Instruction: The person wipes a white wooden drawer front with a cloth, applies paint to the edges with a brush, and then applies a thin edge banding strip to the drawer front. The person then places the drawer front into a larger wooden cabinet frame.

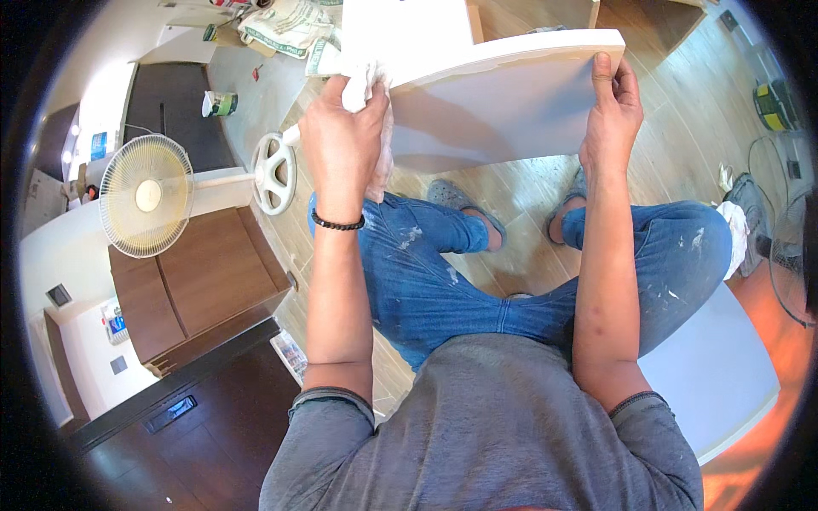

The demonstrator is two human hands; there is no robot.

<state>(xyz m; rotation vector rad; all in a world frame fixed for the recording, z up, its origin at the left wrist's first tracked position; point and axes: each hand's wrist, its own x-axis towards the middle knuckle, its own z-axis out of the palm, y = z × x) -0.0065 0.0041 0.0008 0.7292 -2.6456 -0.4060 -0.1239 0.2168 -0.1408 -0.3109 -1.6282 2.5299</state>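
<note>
A flat white panel [494, 119] is tilted up in front of me, its thick pale edge uppermost. My right hand [612, 111] grips its right end, thumb on the near face and fingers behind. At the left end, my left hand [341, 140] is closed around a crumpled white cloth [381, 157], which lies against the panel's edge. Part of the cloth hangs below the hand. The left fingertips are partly hidden by the cloth.
A standing fan [146, 196] with a white base [274, 174] is at the left, near a brown cabinet [200, 285]. A tub [220, 104] and sacks [285, 30] lie farther off. Another white panel [711, 375] rests at my right, near a second fan [792, 255].
</note>
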